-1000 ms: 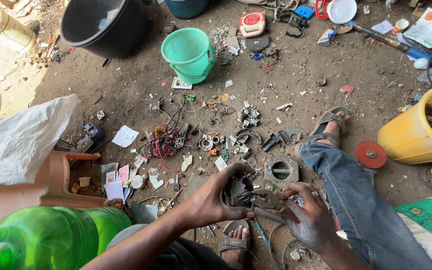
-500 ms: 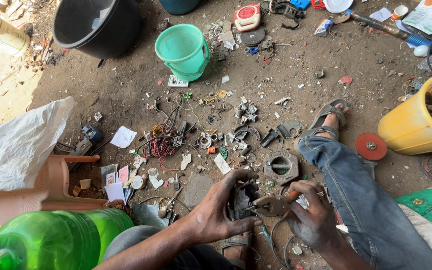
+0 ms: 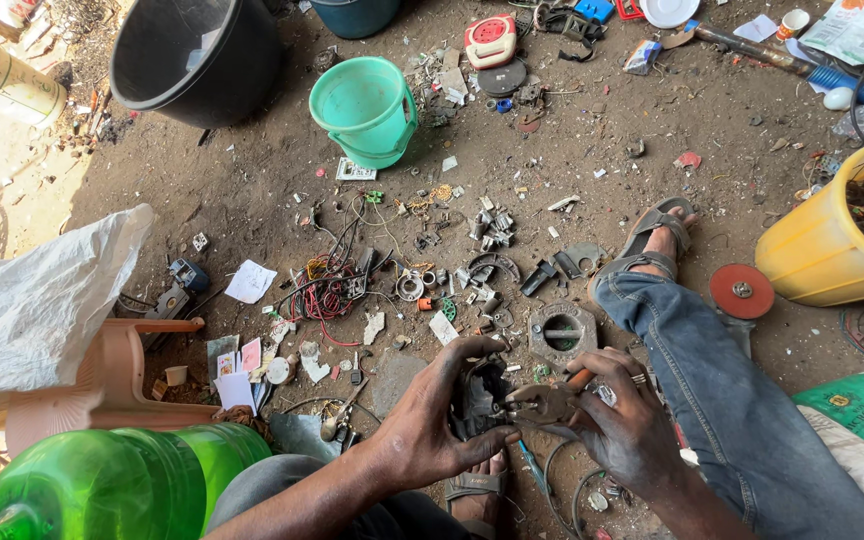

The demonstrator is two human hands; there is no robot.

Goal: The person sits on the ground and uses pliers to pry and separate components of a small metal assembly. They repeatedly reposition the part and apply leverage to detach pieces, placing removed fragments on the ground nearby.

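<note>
light: soft even daylight shade over the dirt floor (image 3: 252, 180) | source: harsh sun patch at upper left, washed out | shadows: faint, short | glare: sheen on green bottle (image 3: 102, 495) | focus: sharp centre, wide-angle bending at edges

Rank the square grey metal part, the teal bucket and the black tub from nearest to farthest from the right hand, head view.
1. Square grey metal part, just above the right hand.
2. Teal bucket, upper middle.
3. Black tub, top left.
</note>
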